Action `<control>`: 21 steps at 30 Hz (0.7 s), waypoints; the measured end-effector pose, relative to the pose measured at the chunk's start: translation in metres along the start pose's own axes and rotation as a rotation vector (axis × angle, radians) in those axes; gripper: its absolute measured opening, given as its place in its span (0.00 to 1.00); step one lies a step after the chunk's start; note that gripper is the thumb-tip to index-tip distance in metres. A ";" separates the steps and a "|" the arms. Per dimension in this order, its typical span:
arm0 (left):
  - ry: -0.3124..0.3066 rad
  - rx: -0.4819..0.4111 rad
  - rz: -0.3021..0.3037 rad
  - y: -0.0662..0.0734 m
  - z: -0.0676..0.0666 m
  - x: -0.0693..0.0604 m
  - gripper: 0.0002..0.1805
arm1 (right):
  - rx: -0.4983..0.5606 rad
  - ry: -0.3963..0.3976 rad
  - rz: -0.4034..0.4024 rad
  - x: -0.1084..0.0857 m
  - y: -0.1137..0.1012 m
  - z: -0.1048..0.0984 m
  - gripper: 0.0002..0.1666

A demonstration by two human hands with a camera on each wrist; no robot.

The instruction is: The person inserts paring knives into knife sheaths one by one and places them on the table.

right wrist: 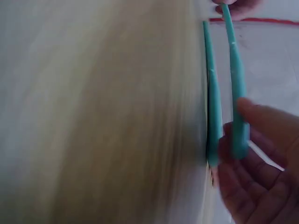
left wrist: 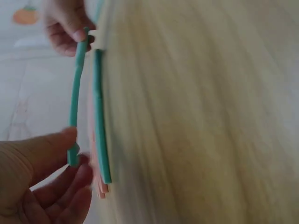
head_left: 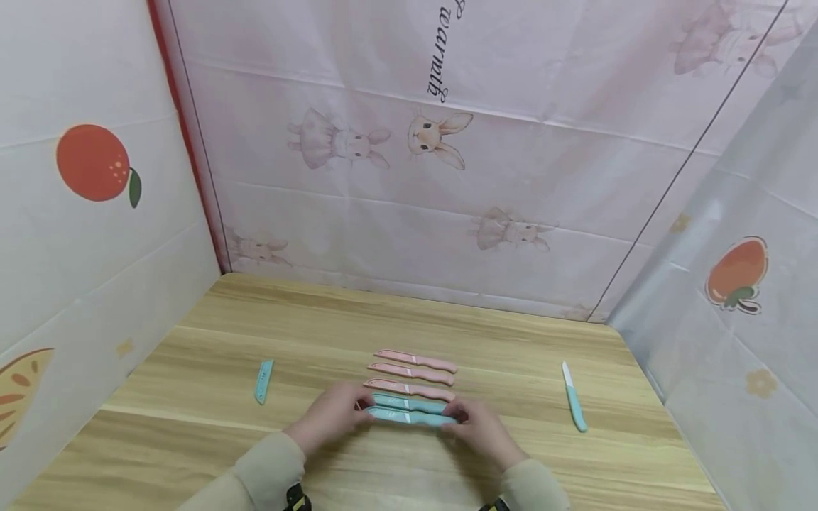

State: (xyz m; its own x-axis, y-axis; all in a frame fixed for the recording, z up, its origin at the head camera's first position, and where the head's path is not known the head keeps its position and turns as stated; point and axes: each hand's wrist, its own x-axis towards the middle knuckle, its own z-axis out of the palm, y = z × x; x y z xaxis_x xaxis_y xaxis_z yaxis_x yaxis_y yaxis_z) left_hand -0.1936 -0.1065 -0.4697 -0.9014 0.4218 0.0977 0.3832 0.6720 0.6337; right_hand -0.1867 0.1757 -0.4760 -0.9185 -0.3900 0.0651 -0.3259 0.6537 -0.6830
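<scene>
My left hand (head_left: pixel 335 415) and right hand (head_left: pixel 482 429) hold a teal paring knife (head_left: pixel 422 419) in its sheath between them. In the left wrist view, the left thumb and fingers pinch the sheath's tip end. The right wrist view has the right thumb and fingers gripping the handle end. Both wrist views show this held knife (left wrist: pixel 74 98) raised off the table. A second sheathed teal knife (right wrist: pixel 212 93) lies just beyond it. Behind that, three sheathed pink knives (head_left: pixel 414 373) lie in a row, blade ends to the left.
An unsheathed teal knife (head_left: pixel 574 404) with a white blade lies at the right of the wooden table (head_left: pixel 511 341). A separate teal sheath (head_left: pixel 263 382) lies at the left. Printed cloth hangings (head_left: pixel 383 234) stand along the back and both sides.
</scene>
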 end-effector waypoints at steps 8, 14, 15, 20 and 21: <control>0.001 0.266 0.045 0.000 0.008 0.003 0.08 | -0.143 -0.061 -0.045 0.006 -0.004 0.003 0.07; 0.011 0.282 0.060 0.002 0.009 0.005 0.08 | -0.227 -0.079 -0.007 0.010 -0.005 0.004 0.06; 0.013 0.285 0.059 0.002 0.009 0.005 0.08 | -0.234 -0.077 -0.007 0.010 -0.005 0.004 0.06; 0.015 0.279 0.041 0.000 0.009 0.005 0.09 | -0.248 -0.045 -0.015 0.009 -0.007 0.003 0.07; 0.011 0.265 0.026 -0.001 0.008 0.004 0.09 | -0.234 -0.039 -0.018 0.009 -0.005 0.002 0.07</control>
State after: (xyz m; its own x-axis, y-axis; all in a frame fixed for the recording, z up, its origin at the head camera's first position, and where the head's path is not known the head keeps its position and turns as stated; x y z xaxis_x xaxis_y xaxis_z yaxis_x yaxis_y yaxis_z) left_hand -0.1961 -0.1008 -0.4757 -0.8923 0.4349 0.1207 0.4440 0.7976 0.4084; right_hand -0.1924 0.1675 -0.4735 -0.9042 -0.4248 0.0446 -0.3896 0.7773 -0.4941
